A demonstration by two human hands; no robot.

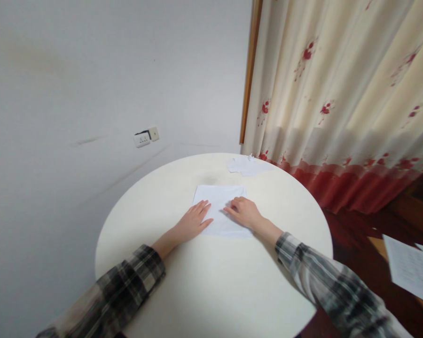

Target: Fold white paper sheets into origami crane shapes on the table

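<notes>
Beyond the left fingers and off to their left, a white socket (142, 139) sits on the wall (91, 70). Nearer, the left hand (192, 223) lies palm down, its fingers straight and slightly spread, thumb apart, over the left edge of a white sheet (218, 220). The sheet lies flat on the round white table (204, 286), beneath and between the two sets of fingers. Its near and far edges run left to right, its side edges away from the person; the sides look close in length, so which way the long axis runs cannot be told. On its right part rests the right hand (245, 212), fingers bent inward; whether they pinch the paper cannot be told. Past the right fingers, torn-looking paper (246, 165) lies near the table's far rim. Farther right of them hang a flowered curtain (331, 94) and, lower down, printed papers (414, 267)
</notes>
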